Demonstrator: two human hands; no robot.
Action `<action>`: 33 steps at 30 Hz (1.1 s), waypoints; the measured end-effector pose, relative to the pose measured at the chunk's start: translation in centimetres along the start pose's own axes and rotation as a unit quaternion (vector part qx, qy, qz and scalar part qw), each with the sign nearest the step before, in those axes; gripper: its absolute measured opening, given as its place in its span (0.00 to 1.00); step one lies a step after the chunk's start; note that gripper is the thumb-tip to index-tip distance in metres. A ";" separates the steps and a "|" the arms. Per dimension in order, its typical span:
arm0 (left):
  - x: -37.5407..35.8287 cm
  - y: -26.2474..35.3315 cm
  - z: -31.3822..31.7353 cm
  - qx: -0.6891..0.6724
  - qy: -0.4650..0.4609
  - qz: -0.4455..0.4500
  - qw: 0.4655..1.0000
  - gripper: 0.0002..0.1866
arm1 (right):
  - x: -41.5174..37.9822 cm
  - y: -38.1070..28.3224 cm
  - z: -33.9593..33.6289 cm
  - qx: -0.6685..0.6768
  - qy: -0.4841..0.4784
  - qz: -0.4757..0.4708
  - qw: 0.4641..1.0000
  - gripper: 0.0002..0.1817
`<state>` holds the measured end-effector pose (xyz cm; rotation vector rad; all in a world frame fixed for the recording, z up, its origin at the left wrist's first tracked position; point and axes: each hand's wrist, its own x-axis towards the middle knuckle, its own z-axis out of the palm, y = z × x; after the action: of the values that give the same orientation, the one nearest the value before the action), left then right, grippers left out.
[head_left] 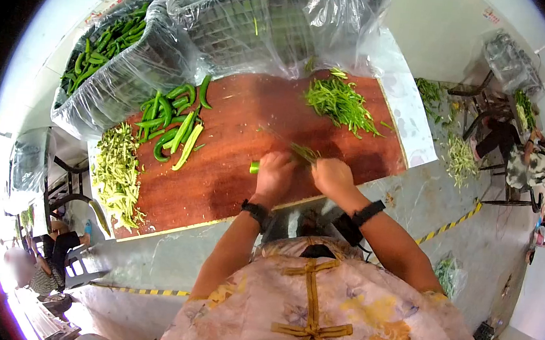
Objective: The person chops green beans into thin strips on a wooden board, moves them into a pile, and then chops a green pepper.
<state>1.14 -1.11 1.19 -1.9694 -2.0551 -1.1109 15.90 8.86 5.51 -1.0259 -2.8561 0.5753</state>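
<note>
Near the front edge of a reddish-brown board (224, 133), my left hand (275, 175) is closed round a green pepper (254, 167), whose end sticks out to the left. Just to its right, my right hand (335, 177) is closed on something I cannot make out. Thin green strips (305, 152) lie between the two hands. Whole and split green peppers (173, 116) lie on the left part of the board. Beside them, at the left end, is a heap of pale seedy cores (116, 172). A pile of shredded green pepper (343, 105) rests at the back right.
Behind the board stand a plastic-lined basket (278, 28) and another lined basket of green peppers (104, 52). One person (536, 160) sits at the far right, another (50, 261) at the lower left. Yellow-black tape (450, 223) crosses the floor.
</note>
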 end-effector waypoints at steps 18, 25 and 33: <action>0.1 0.2 -0.5 0.001 0.008 -0.015 1.000 0.08 | -1.7 -0.7 -1.3 -0.019 -0.069 -0.013 0.997 0.12; -0.4 -0.5 -0.2 -0.040 -0.005 -0.015 0.999 0.11 | 1.8 -1.1 0.2 -0.007 -0.030 0.006 0.999 0.15; -0.2 0.0 -0.1 -0.016 0.008 -0.023 1.000 0.06 | -3.7 0.3 -1.9 -0.025 -0.043 -0.003 0.999 0.15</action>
<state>1.19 -1.34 1.17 -1.9300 -2.0973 -1.1707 19.29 7.35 7.46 -1.0246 -2.9604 0.5636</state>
